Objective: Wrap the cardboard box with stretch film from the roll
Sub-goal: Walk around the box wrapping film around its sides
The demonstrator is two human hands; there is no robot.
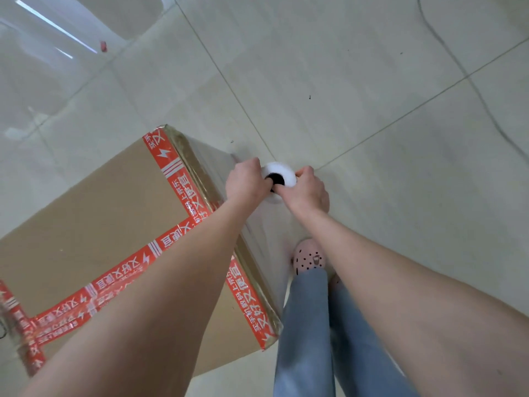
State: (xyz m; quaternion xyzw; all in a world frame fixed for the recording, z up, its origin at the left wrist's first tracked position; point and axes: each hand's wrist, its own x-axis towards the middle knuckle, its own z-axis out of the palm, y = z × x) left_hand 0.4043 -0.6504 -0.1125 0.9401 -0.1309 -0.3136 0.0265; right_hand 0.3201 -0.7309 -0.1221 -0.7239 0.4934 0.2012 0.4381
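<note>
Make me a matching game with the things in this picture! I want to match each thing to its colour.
Things
1. cardboard box
2. tape on the box
3. stretch film roll
4. shoe

Colours
A. pink
B. white
C. brown
D. red

Right pairs: 1-C, 2-D, 3-B, 4-A.
</note>
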